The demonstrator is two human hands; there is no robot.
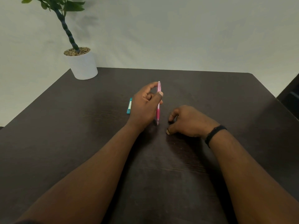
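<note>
My left hand (144,107) holds a pink mechanical pencil (158,110) upright over the middle of the dark wooden table (80,126), thumb and forefinger pinched round its barrel, its tip pointing down and close to the tabletop. My right hand (187,121) rests on the table just right of the pencil tip, fingers loosely curled, nothing visible in it. A black band sits on the right wrist. A small teal lead case (129,105) lies flat on the table, partly hidden behind my left hand.
A potted plant in a white pot (83,65) stands at the table's far left corner. A pale wall lies behind the table. A dark piece of furniture (291,94) shows at the right edge.
</note>
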